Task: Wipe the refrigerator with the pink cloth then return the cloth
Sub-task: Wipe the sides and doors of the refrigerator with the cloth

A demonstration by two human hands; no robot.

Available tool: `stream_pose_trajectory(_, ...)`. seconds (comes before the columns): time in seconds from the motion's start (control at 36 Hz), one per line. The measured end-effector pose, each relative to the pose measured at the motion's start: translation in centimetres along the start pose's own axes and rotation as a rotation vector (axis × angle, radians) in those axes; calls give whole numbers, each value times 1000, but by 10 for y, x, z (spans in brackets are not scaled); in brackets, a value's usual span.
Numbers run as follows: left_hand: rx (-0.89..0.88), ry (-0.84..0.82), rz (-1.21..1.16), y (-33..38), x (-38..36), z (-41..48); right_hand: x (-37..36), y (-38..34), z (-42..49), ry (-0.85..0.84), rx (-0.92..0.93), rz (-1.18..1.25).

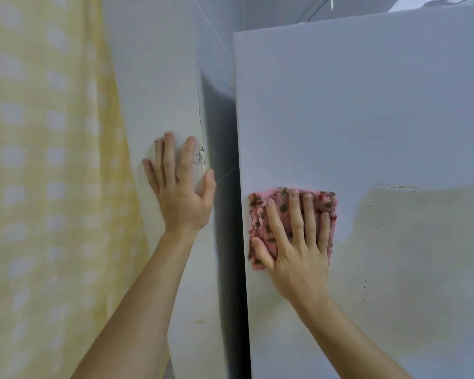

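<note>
Across the right of our view, from 12 round to 5 o'clock, the refrigerator (367,119) is showing us a broad pale panel. A yellowish stained patch (411,236) is spreading over the panel at 3 to 4 o'clock. At 9 o'clock a yellow checked curtain (39,173) is hanging down the left edge. Just beside it, toward 11 o'clock, a white wall (153,77) is rising, and a dark gap (225,192) is running between the wall and the refrigerator.

We are leaning our left hand (182,198) flat on the wall just left of centre, at about 9 o'clock. Its fingers are straight and spread, and its thumb is reaching over the wall's corner.

We are pressing our right hand (298,250) against the refrigerator at about 4 o'clock from centre, close to the panel's left edge. Its fingers are straight and slightly fanned, pinning the pink cloth (259,222) flat against the panel rather than pinching it. The cloth, patterned with small dark flecks, is peeking out above the fingertips and to the left of the thumb.

At the wall's corner, just above our left thumb, a small chipped spot (200,158) is showing.
</note>
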State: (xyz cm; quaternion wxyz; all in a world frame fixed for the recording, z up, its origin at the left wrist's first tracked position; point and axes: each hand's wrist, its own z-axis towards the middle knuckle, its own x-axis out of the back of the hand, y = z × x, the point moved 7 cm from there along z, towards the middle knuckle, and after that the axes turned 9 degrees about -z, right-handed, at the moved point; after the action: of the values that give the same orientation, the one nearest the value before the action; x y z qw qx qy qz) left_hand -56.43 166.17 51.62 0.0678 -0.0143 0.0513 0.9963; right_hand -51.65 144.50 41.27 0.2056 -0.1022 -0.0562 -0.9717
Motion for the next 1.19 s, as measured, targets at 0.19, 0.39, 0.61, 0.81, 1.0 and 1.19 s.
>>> stream_pose_trajectory(0.19, -46, 25, 20, -5, 3, 5, 11, -8, 54, 29, -1, 21)
stream_pose_trajectory(0.39, -68, 39, 27, -7, 2, 3, 19, -8, 73, 77, -70, 41)
stream_pose_trajectory(0.61, -42, 50, 13, -5, 0, -1, -11, -8, -38, -77, 32, 42)
stream_pose_trajectory(0.81, -31, 54, 0, -4, 2, 1, -8, 3, -21, -99, 24, 60)
stream_pose_trajectory(1.0, -27, 38, -14, -4, 1, 1, 23, 30, 72, 21, -82, 55)
stream_pose_trajectory(1.19, -25, 30, 4, -2, 1, 0, 9, 26, 25, -6, -101, 61)
